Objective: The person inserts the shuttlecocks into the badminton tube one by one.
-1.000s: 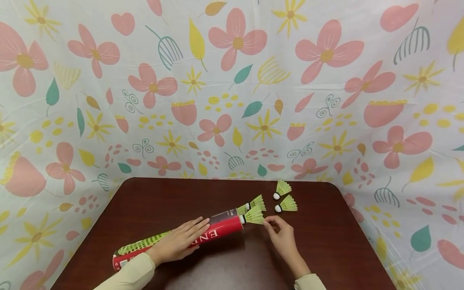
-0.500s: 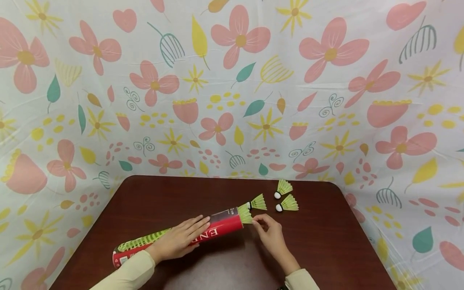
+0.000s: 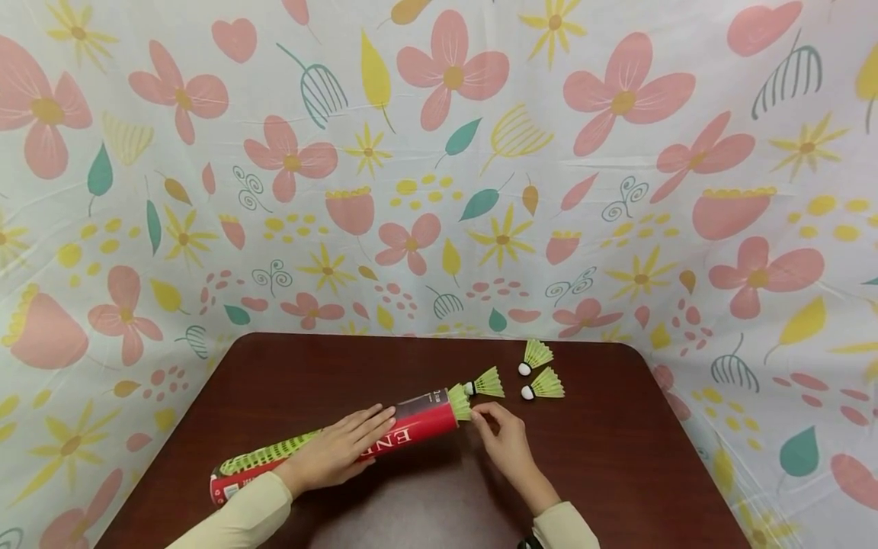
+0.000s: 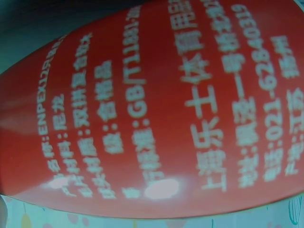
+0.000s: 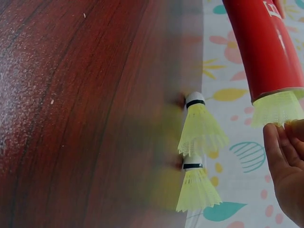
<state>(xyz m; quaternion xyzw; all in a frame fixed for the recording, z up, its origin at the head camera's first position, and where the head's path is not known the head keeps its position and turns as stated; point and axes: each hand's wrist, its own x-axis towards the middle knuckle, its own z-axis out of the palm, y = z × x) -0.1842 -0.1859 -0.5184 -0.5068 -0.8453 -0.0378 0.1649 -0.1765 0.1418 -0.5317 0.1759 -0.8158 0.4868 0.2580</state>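
Shuttlecock (image 5: 276, 108) sits partly inside the mouth of the red tube (image 3: 427, 424), its skirt edge pinched between thumb and fingertips of the right hand (image 3: 506, 444). The left hand (image 3: 334, 452) holds this tube from above, fingers laid over its top, thumb at the near side. White printing (image 4: 136, 105) there reads "ENPEX" and "GB/T".

1. A glossy red tube (image 4: 171, 90) fills most of the view.
2. White print (image 4: 199, 97) covers it, including "ENPEX".
3. Below its edge, patterned cloth (image 4: 104, 219); upper left, blurred darkness.
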